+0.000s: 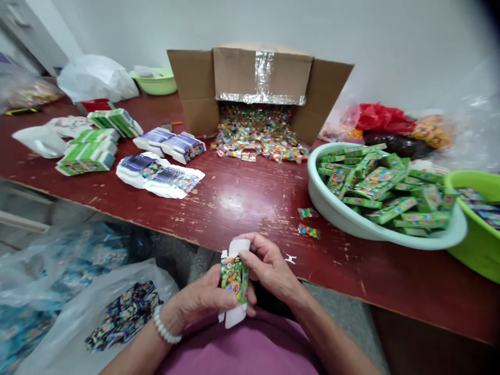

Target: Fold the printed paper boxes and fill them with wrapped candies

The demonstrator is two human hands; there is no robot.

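A small green printed candy box (234, 278) is held upright over my lap, its white end flaps standing out at top and bottom. My left hand (203, 297) grips the box from the left, thumb across its front. At the upper right, my right hand (269, 263) pinches the box by the top flap, with thumb and fingers closed. Two small clear packets of coloured candies, one green-toned (308, 213) and one multicoloured (309, 231), lie on the table beyond my right hand. Whatever is inside the box cannot be seen.
An open cardboard carton (263, 73) spills candy packets (258, 135) onto the red table (234, 203). To the right stand a pale blue basin (318, 195) of green boxes and a lime basin (476, 260). Flattened purple cartons (160, 174) and green stacks (88, 151) sit left. Plastic bags (128, 291) lie below.
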